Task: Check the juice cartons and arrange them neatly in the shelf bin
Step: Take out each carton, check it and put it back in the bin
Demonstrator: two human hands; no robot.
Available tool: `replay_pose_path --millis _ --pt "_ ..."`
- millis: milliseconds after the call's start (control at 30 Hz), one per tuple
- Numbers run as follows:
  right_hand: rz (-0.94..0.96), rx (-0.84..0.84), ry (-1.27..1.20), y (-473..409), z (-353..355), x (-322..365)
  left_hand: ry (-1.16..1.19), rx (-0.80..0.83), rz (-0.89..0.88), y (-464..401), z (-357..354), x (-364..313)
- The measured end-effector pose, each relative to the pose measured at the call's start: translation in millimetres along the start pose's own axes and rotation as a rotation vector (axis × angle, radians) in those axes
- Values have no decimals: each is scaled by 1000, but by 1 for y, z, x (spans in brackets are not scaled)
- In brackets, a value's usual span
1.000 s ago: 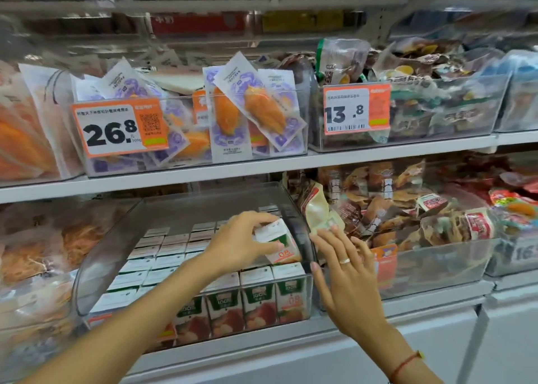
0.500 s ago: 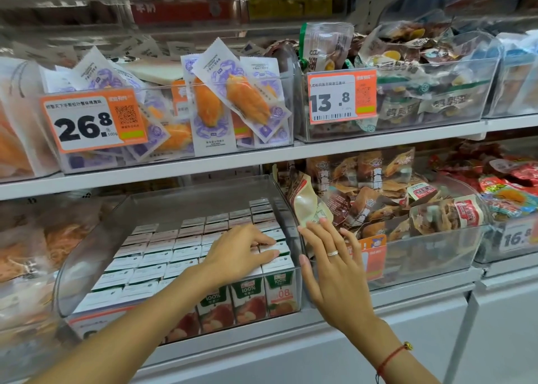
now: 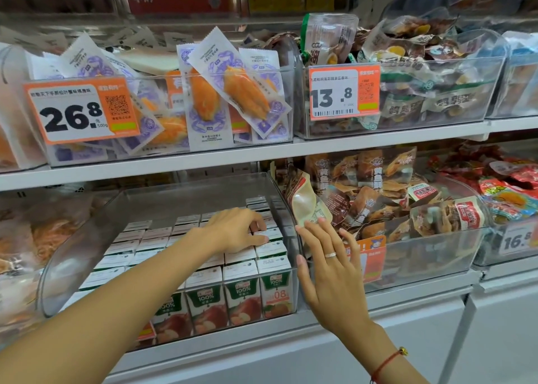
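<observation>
Several small green-and-white apple juice cartons point(image 3: 246, 293) stand in tight rows inside a clear plastic shelf bin point(image 3: 192, 191) on the lower shelf. My left hand point(image 3: 235, 229) reaches into the bin and rests flat on the carton tops near the right wall, its fingers fairly straight and touching a carton top point(image 3: 269, 233). My right hand point(image 3: 329, 267), with a ring on one finger, is held with fingers spread against the outside of the bin's right wall. It grips nothing.
To the right sits a clear bin of brown snack packets point(image 3: 378, 197), one pale packet point(image 3: 305, 201) leaning toward the juice bin. On the shelf above stand bins with price tags 26.8 point(image 3: 78, 110) and 13.8 point(image 3: 345, 92). A white shelf edge point(image 3: 262, 153) overhangs the juice bin.
One second ago my left hand held a carton raised above the rows; the carton now sits in its row and the hand lies on the tops. My right hand stayed by the bin wall.
</observation>
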State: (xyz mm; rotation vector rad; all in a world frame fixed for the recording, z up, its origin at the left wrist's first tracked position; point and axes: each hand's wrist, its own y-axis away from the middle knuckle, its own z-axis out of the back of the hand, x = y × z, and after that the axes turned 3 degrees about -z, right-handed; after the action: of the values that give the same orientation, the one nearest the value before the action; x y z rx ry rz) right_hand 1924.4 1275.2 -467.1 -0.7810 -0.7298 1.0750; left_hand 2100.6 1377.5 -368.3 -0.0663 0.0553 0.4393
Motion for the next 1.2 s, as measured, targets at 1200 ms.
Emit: replay_pose_path --millis 1200 --pt "-144 233 -218 -36 75 50 1173 -759 264 110 16 -29"
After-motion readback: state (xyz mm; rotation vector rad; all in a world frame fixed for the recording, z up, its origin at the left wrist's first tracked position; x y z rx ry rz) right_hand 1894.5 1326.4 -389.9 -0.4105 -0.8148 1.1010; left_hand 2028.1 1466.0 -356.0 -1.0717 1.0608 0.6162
